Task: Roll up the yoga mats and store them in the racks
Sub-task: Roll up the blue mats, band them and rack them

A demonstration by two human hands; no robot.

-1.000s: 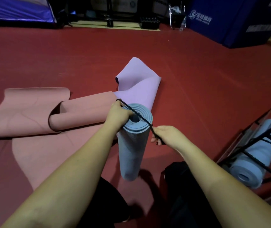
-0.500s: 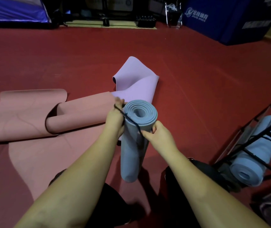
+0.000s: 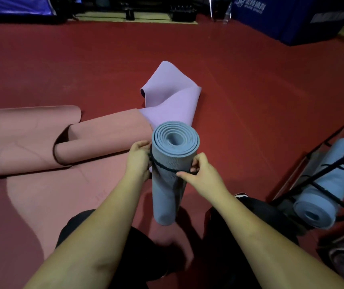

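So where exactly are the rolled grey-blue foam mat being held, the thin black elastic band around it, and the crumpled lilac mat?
rolled grey-blue foam mat (image 3: pixel 175 139): head view, spiral top end.
thin black elastic band (image 3: pixel 165 166): head view, stretch across the roll's front.
crumpled lilac mat (image 3: pixel 171 94): head view, raised fold.

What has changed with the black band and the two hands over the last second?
The black band slid down from the top of the rolled grey mat and now circles it. Right hand moved onto the roll, pinching the band; left hand holds lower. Pink mat unchanged.
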